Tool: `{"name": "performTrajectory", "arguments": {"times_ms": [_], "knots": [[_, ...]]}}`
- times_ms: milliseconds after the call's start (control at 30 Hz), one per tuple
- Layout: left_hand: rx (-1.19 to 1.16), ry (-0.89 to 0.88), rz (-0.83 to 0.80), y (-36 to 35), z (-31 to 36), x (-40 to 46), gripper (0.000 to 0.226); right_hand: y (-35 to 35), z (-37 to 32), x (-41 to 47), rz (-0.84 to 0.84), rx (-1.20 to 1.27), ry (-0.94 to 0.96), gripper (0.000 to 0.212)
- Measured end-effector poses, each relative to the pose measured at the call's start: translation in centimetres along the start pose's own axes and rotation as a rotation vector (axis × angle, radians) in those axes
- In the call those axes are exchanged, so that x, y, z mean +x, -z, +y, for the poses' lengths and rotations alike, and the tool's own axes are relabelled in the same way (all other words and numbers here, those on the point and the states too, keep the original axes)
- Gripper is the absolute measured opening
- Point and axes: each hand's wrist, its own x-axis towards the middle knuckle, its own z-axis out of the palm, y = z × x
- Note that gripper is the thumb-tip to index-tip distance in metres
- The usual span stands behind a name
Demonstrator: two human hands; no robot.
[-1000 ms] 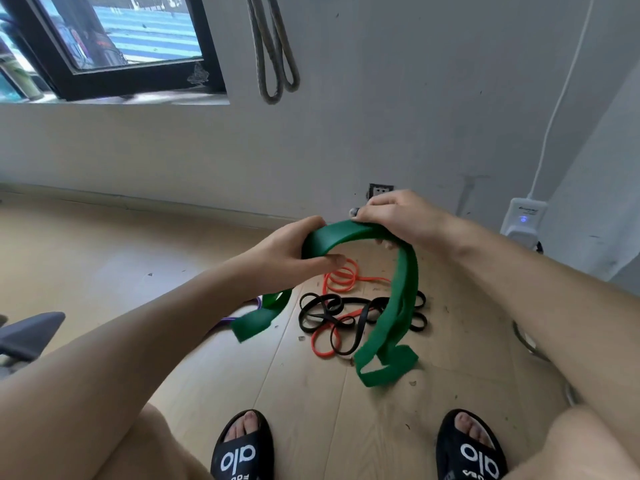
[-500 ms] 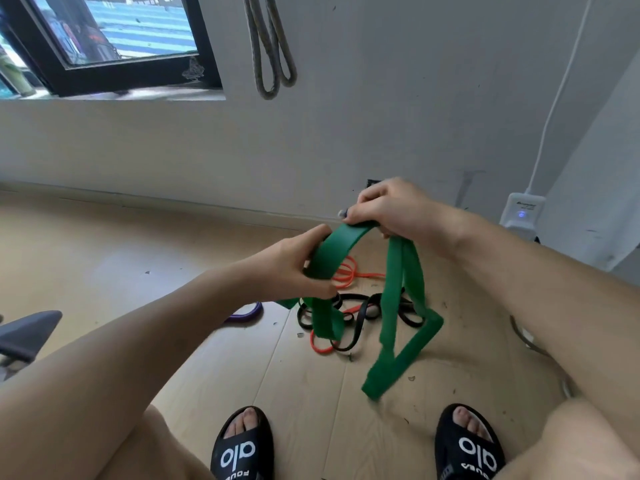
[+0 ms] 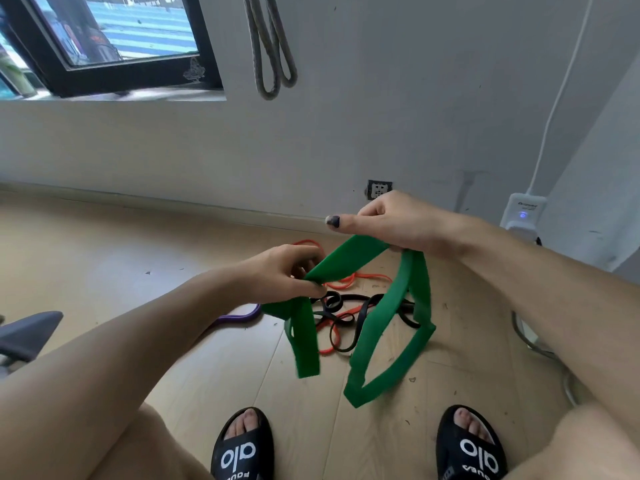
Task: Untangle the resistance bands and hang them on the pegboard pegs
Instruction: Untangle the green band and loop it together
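A wide green resistance band [image 3: 388,327] is held above the floor between both hands. My left hand [image 3: 287,271] pinches one stretch of it, and a short loop hangs below that hand. My right hand [image 3: 391,220] grips the band higher up, with a longer loop dangling beneath it. On the floor under the band lies a tangle of black bands [image 3: 341,311] and orange-red bands [image 3: 346,280]. A purple band [image 3: 239,317] lies left of the pile. A grey band [image 3: 272,50] hangs on the wall above; its peg is out of frame.
A dark-framed window [image 3: 104,46] sits at the upper left. A wall socket [image 3: 379,189] is behind my right hand, and a white adapter [image 3: 523,211] with a cable hangs at right. A grey chair part [image 3: 24,336] juts in at left. My sandalled feet [image 3: 242,448] stand at the bottom.
Both hands have lifted the green band higher off the floor pile. It has opened from a bunched arch into two separate hanging loops, and my hands have moved slightly apart.
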Motion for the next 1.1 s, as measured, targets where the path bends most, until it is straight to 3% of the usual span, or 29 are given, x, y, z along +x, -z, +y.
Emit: {"name": "performTrajectory", "arguments": {"times_ms": [67, 133, 200, 400, 533, 733, 833, 900, 1000, 1100], "knots": [[-0.025, 0.021, 0.002, 0.2, -0.3, 0.0, 0.022, 0.2, 0.1, -0.4, -0.1, -0.014, -0.024, 0.067], [-0.043, 0.051, 0.005, 0.4, -0.7, -0.1, 0.021, 0.2, 0.1, -0.8, -0.173, -0.026, -0.022, 0.038], [-0.087, 0.08, -0.008, 0.6, -0.9, -0.3, 0.019, 0.1, 0.1, -0.9, -0.171, 0.021, -0.002, 0.022], [-0.273, 0.13, -0.045, 1.1, -0.8, -0.9, 0.041, 0.2, 0.9, -0.8, -0.13, 0.113, -0.009, 0.012], [-0.336, 0.12, -0.066, 1.5, -1.5, -1.5, 0.04, 0.2, 1.6, -0.6, -0.129, 0.158, -0.045, 0.012], [0.119, 0.06, 0.119, 1.6, -2.6, -1.2, 0.08, 0.7, 2.4, -0.3, -0.032, 0.386, -0.138, 0.009], [0.047, 0.027, 0.157, 2.0, -2.7, -1.6, 0.07, 1.0, 2.8, 0.0, 0.061, 0.517, -0.242, 0.015], [-0.015, -0.003, 0.114, 2.3, -3.0, -2.0, 0.066, 1.3, 3.1, 0.1, 0.117, 0.611, -0.312, 0.03], [0.288, -0.011, 0.088, 2.7, -3.7, -2.4, 0.034, 1.8, 3.5, 0.0, 0.182, 0.731, -0.358, 0.053], [0.578, 0.034, 0.087, 2.5, -3.9, -2.1, 0.035, 1.9, 3.6, -0.3, 0.19, 0.762, -0.373, 0.052]]}}
